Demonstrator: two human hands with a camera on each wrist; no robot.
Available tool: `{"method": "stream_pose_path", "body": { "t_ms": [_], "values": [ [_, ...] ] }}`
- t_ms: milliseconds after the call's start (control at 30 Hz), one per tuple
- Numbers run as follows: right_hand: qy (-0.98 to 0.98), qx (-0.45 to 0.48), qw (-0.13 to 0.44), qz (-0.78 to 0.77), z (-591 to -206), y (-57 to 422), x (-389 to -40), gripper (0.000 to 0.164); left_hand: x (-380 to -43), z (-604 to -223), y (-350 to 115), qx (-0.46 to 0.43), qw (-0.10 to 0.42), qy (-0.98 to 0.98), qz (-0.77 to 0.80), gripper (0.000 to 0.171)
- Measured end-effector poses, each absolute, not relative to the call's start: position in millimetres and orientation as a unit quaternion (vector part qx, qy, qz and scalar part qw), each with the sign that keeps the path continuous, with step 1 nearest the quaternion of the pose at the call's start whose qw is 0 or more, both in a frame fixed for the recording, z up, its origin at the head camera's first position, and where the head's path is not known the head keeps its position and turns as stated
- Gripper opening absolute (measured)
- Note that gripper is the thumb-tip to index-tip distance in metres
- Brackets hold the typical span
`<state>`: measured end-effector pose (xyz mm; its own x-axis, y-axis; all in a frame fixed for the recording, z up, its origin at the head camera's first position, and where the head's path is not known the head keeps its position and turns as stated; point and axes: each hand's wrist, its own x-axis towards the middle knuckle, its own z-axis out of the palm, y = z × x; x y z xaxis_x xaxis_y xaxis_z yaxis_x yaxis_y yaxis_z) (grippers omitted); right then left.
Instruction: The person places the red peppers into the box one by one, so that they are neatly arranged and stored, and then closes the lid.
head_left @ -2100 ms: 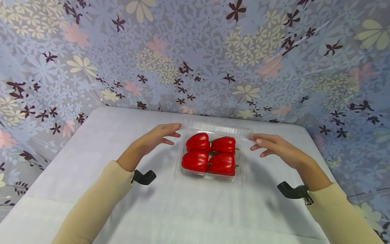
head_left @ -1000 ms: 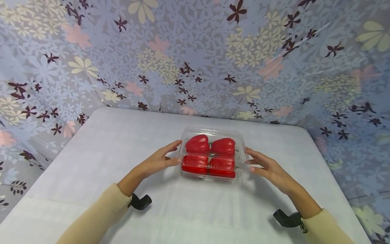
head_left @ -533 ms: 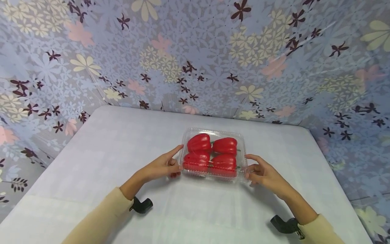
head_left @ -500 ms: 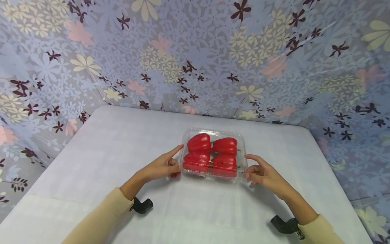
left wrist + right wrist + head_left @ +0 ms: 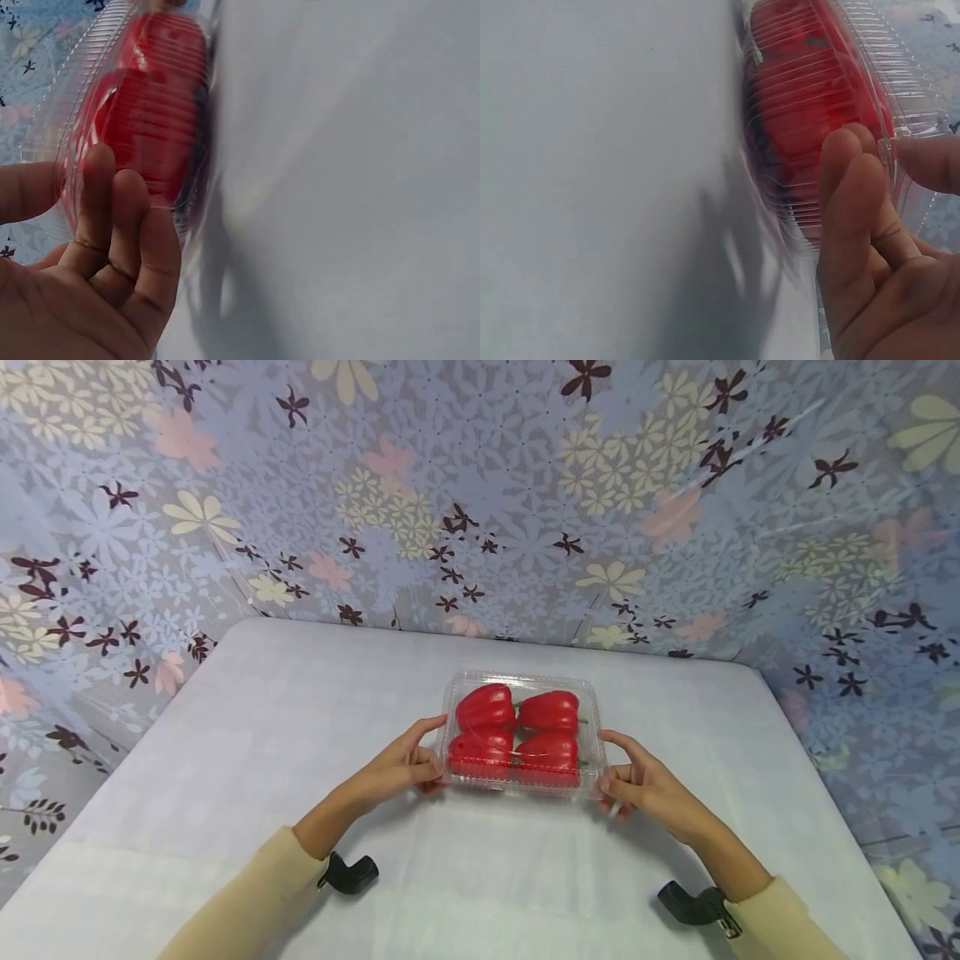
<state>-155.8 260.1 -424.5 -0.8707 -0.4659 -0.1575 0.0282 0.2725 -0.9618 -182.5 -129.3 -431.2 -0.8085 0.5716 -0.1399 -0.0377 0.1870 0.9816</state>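
Note:
A clear plastic clamshell container sits on the white-covered table with its lid down. Several red bell peppers with green stems show through it in two rows. At its left front corner, my left hand pinches the edge between thumb and fingers, index finger reaching along the side. My right hand does the same at the right front corner. In the right wrist view the thumb and fingertips of the right hand meet at the rim. The left wrist view shows curled fingers against the ribbed side.
The white cloth covers the table around the container. Behind it rises a flower-patterned fabric backdrop. A black wrist device is on the left wrist and another black wrist device on the right.
The lid, standing raised at the back at first, has come down over the peppers. Both hands have moved forward along with it and now pinch the front corners.

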Motion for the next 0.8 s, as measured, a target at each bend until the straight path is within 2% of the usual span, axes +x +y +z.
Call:
{"method": "stream_pose_path", "body": {
  "t_ms": [267,533,800],
  "values": [
    [0.756,-0.132,0.209,-0.606,-427.5,260.7,-156.4,0.074,-182.2,-430.4,-125.8,0.165,0.251,0.723,0.623,0.073],
    [0.746,-0.143,0.212,-0.615,-425.6,257.7,-154.4,0.08,-181.4,-429.9,-125.3,0.145,0.251,0.712,0.64,0.075],
    [0.772,-0.102,0.2,-0.595,-419.2,251.9,-148.4,0.078,-180.7,-428.2,-121.8,0.125,0.248,0.722,0.634,0.074]
  ]
}}
